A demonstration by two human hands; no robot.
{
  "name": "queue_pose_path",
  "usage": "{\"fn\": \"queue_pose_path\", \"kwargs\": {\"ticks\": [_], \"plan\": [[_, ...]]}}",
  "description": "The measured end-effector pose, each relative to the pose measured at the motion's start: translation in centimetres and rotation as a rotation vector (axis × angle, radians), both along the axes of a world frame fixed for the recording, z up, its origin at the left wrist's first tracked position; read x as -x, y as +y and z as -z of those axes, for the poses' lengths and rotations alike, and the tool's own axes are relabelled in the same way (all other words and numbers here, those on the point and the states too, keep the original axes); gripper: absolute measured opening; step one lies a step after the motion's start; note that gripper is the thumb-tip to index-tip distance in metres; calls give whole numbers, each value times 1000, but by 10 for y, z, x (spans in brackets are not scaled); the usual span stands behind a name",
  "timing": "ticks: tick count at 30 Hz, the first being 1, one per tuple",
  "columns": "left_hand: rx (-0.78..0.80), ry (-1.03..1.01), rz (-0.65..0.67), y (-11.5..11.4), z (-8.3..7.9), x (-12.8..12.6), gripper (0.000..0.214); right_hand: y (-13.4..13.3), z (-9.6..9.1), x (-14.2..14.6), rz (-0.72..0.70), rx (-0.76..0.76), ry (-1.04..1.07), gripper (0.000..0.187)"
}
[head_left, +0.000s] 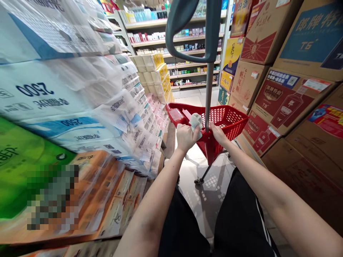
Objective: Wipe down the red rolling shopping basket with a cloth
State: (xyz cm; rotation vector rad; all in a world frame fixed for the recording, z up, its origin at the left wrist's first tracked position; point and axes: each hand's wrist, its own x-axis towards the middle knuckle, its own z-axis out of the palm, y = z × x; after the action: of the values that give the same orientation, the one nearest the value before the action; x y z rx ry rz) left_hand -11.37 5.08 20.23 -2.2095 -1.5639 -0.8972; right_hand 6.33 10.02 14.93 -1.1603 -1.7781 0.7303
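Note:
A red rolling shopping basket [232,123] stands in front of me, with a tall grey pole [209,92] and looped grey handle [171,39] rising from its near side. My left hand [187,137] is closed on a crumpled, pale cloth [196,123] at the basket's near rim. Just right of the pole, my right hand [218,133] is closed over the same rim, its fingertips partly hidden. Inside the basket, near the cloth, a pink item [187,114] shows in part.
Wrapped tissue packs [118,110] are stacked high along the left. Cardboard cartons [284,101] form a wall on the right. Shelves of small boxed goods [184,34] stand at the far end. A castor [198,181] rests on the tiled floor [187,171] between my legs.

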Motion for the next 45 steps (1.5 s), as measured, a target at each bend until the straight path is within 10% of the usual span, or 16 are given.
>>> {"fn": "queue_pose_path", "kwargs": {"ticks": [8, 14, 30, 45], "plan": [[-103, -31, 254, -32, 52, 34, 48, 6, 8, -3, 76, -80, 79, 76], [18, 100, 273, -45, 27, 55, 67, 15, 14, -1, 129, -117, 45, 70], [353, 409, 45, 19, -25, -7, 54, 13, 10, -4, 190, -33, 28, 71], [-54, 28, 73, -16, 9, -38, 42, -13, -12, -19, 30, 21, 289, 82]]}}
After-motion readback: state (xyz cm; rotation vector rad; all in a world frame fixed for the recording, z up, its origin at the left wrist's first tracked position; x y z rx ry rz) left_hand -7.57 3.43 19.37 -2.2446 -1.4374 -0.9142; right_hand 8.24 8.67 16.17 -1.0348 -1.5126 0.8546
